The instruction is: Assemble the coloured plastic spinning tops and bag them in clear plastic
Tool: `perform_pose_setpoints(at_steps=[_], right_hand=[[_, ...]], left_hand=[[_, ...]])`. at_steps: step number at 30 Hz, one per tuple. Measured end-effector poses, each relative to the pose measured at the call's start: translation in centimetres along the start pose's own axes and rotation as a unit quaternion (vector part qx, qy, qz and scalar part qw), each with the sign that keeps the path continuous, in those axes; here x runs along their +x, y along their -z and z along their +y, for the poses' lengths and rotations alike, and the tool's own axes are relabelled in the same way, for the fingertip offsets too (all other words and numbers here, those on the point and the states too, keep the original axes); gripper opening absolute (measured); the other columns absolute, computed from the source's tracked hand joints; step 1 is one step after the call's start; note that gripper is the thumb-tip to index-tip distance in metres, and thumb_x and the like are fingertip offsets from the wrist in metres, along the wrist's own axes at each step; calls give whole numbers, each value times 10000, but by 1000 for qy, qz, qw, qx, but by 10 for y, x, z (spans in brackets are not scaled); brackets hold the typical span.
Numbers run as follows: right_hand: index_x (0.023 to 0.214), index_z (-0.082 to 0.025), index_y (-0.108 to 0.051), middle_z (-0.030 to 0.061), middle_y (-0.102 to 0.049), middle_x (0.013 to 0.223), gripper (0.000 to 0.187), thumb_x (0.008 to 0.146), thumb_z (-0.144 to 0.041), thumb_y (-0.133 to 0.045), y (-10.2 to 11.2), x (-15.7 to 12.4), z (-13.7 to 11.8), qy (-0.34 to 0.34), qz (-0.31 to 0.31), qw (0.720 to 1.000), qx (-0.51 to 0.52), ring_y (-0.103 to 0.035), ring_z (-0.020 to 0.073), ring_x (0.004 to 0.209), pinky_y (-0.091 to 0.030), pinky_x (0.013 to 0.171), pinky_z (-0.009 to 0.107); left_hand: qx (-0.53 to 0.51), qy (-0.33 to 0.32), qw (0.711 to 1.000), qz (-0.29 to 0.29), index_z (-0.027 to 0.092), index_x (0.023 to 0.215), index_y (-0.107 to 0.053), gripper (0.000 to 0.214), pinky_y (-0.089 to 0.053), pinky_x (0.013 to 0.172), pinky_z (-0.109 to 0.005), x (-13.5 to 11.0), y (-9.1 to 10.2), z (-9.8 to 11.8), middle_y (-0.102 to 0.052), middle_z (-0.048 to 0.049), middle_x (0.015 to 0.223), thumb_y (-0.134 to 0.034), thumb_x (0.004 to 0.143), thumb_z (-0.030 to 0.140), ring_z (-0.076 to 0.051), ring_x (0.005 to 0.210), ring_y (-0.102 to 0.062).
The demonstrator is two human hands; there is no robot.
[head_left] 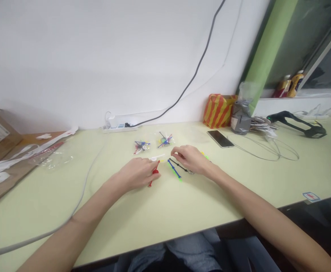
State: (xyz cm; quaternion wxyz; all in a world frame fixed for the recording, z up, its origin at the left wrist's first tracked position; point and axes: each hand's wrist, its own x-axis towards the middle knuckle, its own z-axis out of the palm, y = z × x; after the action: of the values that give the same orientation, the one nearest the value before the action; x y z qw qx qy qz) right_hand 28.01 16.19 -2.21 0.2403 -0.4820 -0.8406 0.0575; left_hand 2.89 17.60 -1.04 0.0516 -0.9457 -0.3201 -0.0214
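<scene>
My left hand (138,173) rests on the pale green table (165,211), fingers curled around a thin red plastic stick (154,172); a white stick (157,157) lies just beyond its fingertips. My right hand (190,158) sits palm down to the right, fingers pinched at the end of a black stick (177,165). Between the hands lie a blue stick (173,169) and a green stick (176,175), crossing each other. A yellow-green piece (205,155) pokes out behind the right hand.
Two small clear bags of coloured sticks (141,146) (164,140) lie just beyond the hands. Farther back are a white power strip (119,127), a phone (220,138), a striped orange bag (218,110) and looped cables (270,149). Cardboard and white wrapping (9,158) fill the left side.
</scene>
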Motion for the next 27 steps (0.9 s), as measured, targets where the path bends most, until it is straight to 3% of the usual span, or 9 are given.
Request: perform_pose_setpoints(at_steps=[3,10,18,20,23,25,27], right_hand=[[1026,-187,-670,54,-650,847,212,1009,-207,-460,9,1,6,-21,5,1000,-12,-550,170,776,-321,703,266],[1009,-190,-707,58,-663,839,123,933,-203,-611,25,-2,31,-62,-86,993,-41,-569,197,828,-340,684,273],[867,-177,-720,64,-672,858,48,895,-171,-681,8,6,43,-64,-83,989,-101,-586,207,920,-377,755,279],[840,-174,-714,65,-669,856,60,890,-157,-687,7,7,42,-58,-72,991,-99,-584,206,916,-383,762,284],[867,-169,-709,66,-665,871,81,926,-158,-654,13,7,34,-45,9,996,-76,-569,204,913,-388,800,301],[911,-169,-708,52,-654,857,75,944,-163,-640,16,4,23,-17,54,998,-25,-561,191,900,-396,816,298],[936,-172,-709,35,-640,835,62,938,-154,-650,13,2,8,38,38,998,43,-560,177,882,-410,814,281]], left_hand=[[12,-10,1000,6,204,847,-560,177,-352,608,-316,1,-2,1,-666,-38,783,-558,967,334,-227,699,-632],[41,5,999,4,198,785,-540,223,-350,619,-336,1,-1,0,-650,-56,756,-510,975,310,-237,682,-614],[59,5,998,1,202,905,-542,134,-397,679,-344,1,-2,-1,-634,-56,795,-494,987,296,-256,749,-617],[56,7,998,11,195,1004,-543,107,-411,701,-350,2,-5,-3,-645,-65,833,-487,998,287,-268,790,-632],[43,17,998,47,185,1177,-479,208,-434,750,-365,5,-6,-2,-663,-81,915,-438,1039,336,-280,874,-652],[35,19,996,78,179,1182,-460,237,-442,796,-381,6,-5,4,-665,-91,937,-379,1063,367,-284,915,-657],[24,8,995,100,179,1128,-471,233,-444,803,-381,7,-2,11,-659,-89,918,-357,1066,372,-281,907,-657]])
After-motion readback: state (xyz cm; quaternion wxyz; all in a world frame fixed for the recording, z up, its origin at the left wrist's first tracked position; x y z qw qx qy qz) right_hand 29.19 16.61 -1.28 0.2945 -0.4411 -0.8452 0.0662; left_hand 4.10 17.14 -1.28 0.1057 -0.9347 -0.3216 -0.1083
